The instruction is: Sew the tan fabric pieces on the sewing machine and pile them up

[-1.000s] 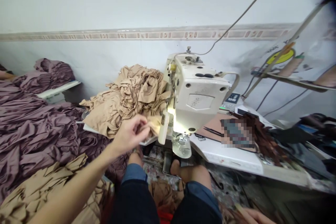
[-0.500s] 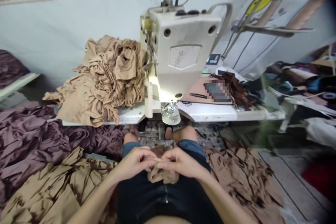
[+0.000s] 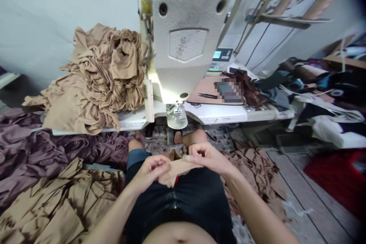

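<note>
Above my lap, a tan piece of fabric [image 3: 178, 168] is stretched between my two hands. My left hand [image 3: 153, 171] pinches its left end between thumb and fingers. At the other end my right hand [image 3: 207, 156] grips the upper edge, a little higher than the left. The cloth's lower part hangs down over my dark shorts, with a small red patch showing beside it. Straight ahead stands the sewing machine [image 3: 188, 42], its lamp lit over the needle area and its small curved bed at the table edge.
A heap of tan fabric [image 3: 97, 80] covers the table's left side. Black thread snips [image 3: 207, 95] lie on a pink mat [image 3: 197, 89] at right. Purple cloth [image 3: 57, 156] and tan pieces [image 3: 42, 206] are piled low at left, with brown pieces [image 3: 254, 179] on the right.
My hands have moved apart, the right one going right and up, and the bunched fabric is now spread between them. The view has shifted slightly, bringing the machine closer.
</note>
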`<action>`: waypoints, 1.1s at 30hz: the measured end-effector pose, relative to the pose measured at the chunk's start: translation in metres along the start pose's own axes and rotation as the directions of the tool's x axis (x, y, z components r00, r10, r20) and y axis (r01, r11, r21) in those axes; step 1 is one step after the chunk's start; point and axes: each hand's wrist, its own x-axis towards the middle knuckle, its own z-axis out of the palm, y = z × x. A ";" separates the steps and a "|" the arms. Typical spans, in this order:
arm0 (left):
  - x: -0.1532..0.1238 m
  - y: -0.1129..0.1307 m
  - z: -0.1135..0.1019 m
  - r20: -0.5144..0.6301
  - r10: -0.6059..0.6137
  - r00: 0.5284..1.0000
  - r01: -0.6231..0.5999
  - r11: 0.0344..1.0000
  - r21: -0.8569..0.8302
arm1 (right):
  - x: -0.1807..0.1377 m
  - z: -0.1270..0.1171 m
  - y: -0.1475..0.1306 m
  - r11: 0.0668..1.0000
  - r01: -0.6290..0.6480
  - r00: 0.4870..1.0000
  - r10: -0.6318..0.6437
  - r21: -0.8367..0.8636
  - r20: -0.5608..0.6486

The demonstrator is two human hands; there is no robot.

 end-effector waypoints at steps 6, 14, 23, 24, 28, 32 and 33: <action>0.004 0.043 -0.005 0.171 0.009 0.985 -0.066 0.941 0.331 | 0.003 0.005 0.012 0.993 0.018 0.996 -0.009 -0.115 0.083; 0.009 0.046 0.000 0.130 0.012 0.991 -0.062 0.922 0.383 | 0.006 0.021 0.006 0.991 0.066 0.989 -0.049 -0.120 0.142; 0.010 0.054 -0.009 -0.008 0.219 0.976 -0.210 0.942 0.263 | 0.002 0.015 -0.016 0.989 0.038 0.992 -0.054 -0.141 -0.111; 0.011 0.057 -0.010 -0.004 0.257 0.966 -0.241 0.910 0.336 | 0.001 0.016 -0.023 0.976 0.093 0.983 -0.122 -0.199 -0.135; 0.013 0.066 -0.015 0.059 0.430 0.901 -0.390 0.743 0.545 | -0.009 0.018 -0.046 0.915 0.218 0.955 -0.271 -0.339 -0.116; 0.016 0.075 -0.015 0.134 0.532 0.836 -0.488 0.610 0.624 | -0.013 0.016 -0.059 0.884 0.248 0.933 -0.328 -0.395 -0.147; 0.017 0.078 -0.014 0.138 0.548 0.825 -0.497 0.587 0.638 | -0.011 0.015 -0.061 0.877 0.252 0.922 -0.346 -0.410 -0.174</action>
